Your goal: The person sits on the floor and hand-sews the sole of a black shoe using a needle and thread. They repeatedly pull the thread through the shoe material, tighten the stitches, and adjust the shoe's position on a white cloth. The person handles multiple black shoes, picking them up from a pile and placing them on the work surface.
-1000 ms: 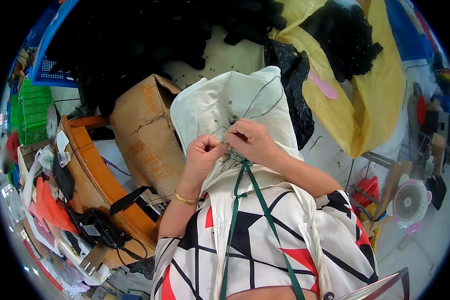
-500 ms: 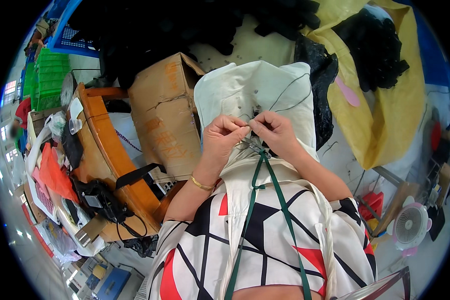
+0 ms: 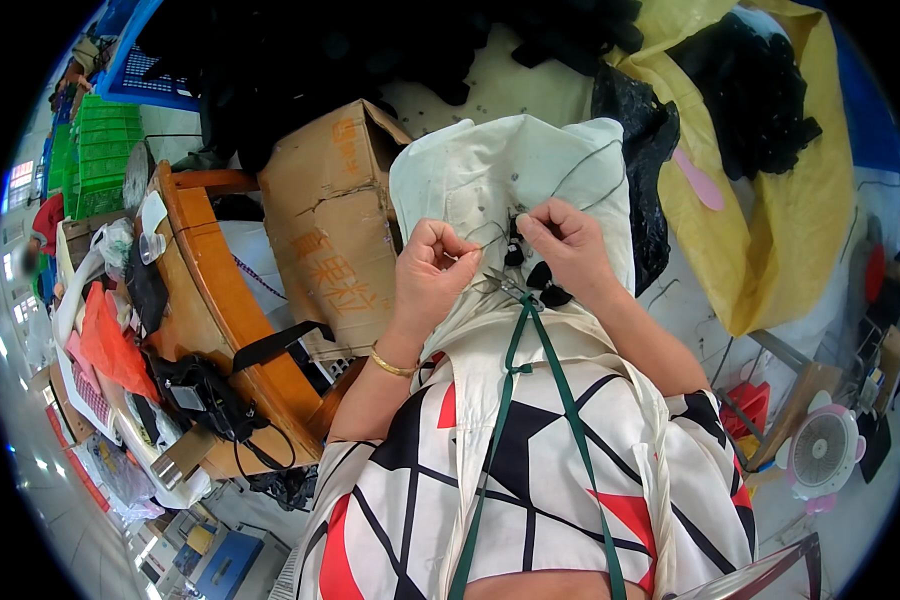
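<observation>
My left hand point(image 3: 438, 275) is closed in a pinch, with a thin dark cord point(image 3: 492, 226) coming out at its fingertips. To the right, my right hand point(image 3: 573, 250) pinches the cord too, its far length trailing over the white cloth point(image 3: 440, 180) on my lap. Between and just below the hands lie small black pieces point(image 3: 548, 287), partly covered by my right hand; their kind is unclear. Small metal snips point(image 3: 503, 284) hang by a green ribbon point(image 3: 560, 395) and rest on the cloth, close under the fingers.
A worn cardboard box point(image 3: 325, 220) and a wooden chair point(image 3: 205, 290) stand to the left. Black items point(image 3: 320, 60) are heaped ahead. At the right are a black plastic bag point(image 3: 645, 180), a yellow sack point(image 3: 770, 250) with black pieces inside, and a small fan point(image 3: 823, 450).
My hands, whose fingertips met before, have moved apart, the left leftward and the right to the right and up. The black pieces and snips between them show more now.
</observation>
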A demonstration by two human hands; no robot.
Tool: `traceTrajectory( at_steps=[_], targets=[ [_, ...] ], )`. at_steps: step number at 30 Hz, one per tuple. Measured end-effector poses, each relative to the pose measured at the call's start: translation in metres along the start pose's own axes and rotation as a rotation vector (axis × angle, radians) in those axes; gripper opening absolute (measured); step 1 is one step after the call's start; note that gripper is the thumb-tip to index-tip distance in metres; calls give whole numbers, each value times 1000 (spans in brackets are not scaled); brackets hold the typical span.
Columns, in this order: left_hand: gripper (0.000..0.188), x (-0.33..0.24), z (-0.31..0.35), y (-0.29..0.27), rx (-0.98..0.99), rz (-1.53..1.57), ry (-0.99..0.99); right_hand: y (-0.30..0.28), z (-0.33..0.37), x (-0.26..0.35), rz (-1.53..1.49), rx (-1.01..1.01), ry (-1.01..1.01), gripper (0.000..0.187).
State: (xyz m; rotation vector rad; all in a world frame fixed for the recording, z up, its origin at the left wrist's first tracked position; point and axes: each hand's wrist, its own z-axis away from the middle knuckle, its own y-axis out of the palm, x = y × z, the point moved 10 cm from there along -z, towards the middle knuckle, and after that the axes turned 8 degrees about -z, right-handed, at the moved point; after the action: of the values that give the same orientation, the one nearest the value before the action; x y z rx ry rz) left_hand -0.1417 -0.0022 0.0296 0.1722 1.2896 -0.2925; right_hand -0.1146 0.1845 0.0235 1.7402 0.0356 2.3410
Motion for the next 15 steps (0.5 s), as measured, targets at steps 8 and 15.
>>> traceTrajectory(
  at_steps=[8, 15],
  targets=[
    [16, -15, -5, 5, -78, -303, 157, -17, 7, 23, 62, -83, -182, 11],
    [12, -12, -37, -24, -132, -560, 231, -212, 20, -12, -848, -466, 10, 11]
  ],
)
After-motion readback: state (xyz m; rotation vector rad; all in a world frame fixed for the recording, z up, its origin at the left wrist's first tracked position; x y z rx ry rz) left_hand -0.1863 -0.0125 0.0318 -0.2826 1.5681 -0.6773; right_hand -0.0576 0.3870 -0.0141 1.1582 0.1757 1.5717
